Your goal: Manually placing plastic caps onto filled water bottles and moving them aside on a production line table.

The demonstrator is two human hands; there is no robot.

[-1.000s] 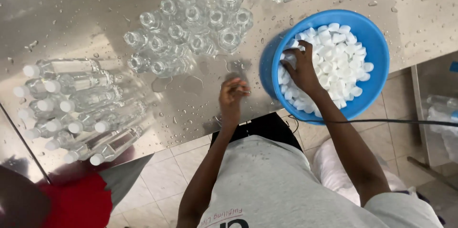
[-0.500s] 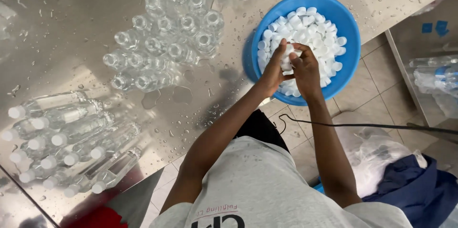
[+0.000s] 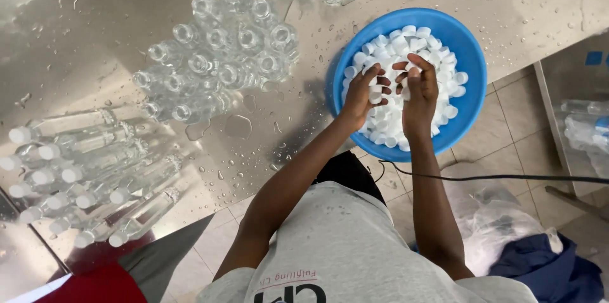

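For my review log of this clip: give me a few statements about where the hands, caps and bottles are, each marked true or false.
1. Both hands are over the blue bowl. True: the left hand and right hand are among the white caps.
2. The upright bottles wear caps. False: their mouths are open.
3. The lying bottles are capped. True.
4. The bowl sits on the floor. False: it sits at the edge of the wet metal table.
5. The table is dry. False: water drops cover it.
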